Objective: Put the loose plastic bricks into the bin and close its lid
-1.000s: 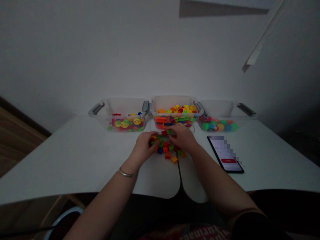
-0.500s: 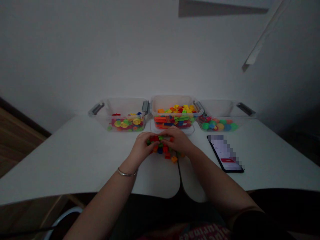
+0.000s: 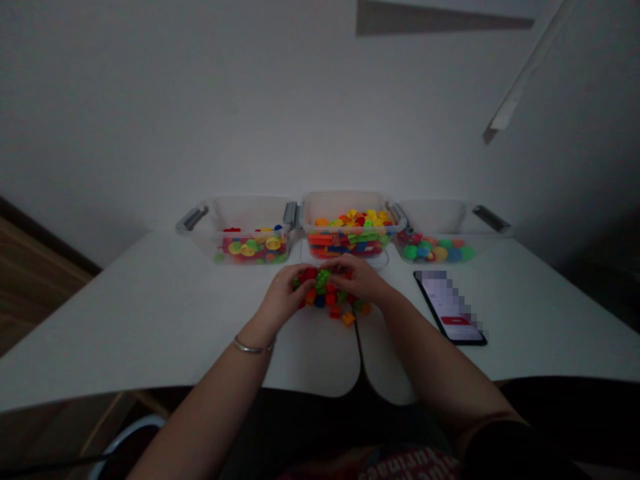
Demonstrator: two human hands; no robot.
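Observation:
In the head view both my hands meet over a small pile of colored building blocks [image 3: 331, 299] on the table. My left hand [image 3: 281, 293] is closed, its fingers and thumb around a red building block [image 3: 311, 273]. From the other side my right hand [image 3: 364, 279] bends its fingers over, the tips against a green, knobby building block [image 3: 323, 280] between the hands. Part of what the fingers grip is hidden. Just below the hands lie an orange block [image 3: 349, 320] and a red block [image 3: 335, 311], both loose.
Three clear bins stand along the wall: the left bin [image 3: 200, 235] with mixed round pieces, the middle bin [image 3: 345, 199] full of blocks, the right bin [image 3: 487, 235] with colored balls. A phone [image 3: 453, 313] lies right of my arm. A seam [image 3: 358, 347] splits the white table [image 3: 150, 320].
My right hand has shifted slightly right, its fingers lifting a little. More of the green block now shows between the hands. My left hand stays nearly still.

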